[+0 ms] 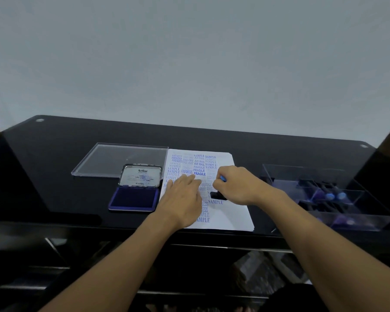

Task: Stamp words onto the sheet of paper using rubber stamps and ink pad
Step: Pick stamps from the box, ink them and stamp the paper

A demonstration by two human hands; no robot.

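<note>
A white sheet of paper lies on the black table, covered with several blue stamped words such as SAMPLE, FRAGILE and AIR MAIL. My left hand rests flat on the sheet's left part, fingers straight. My right hand grips a rubber stamp with a blue-tipped handle; its black base sits on the paper near the middle. To the left of the sheet an open ink pad shows its dark blue pad, lid raised behind it.
A clear plastic lid lies behind the ink pad. At the right stands a clear compartment box holding several more stamps with blue handles. The table's front edge runs just below the sheet; a pale wall rises behind.
</note>
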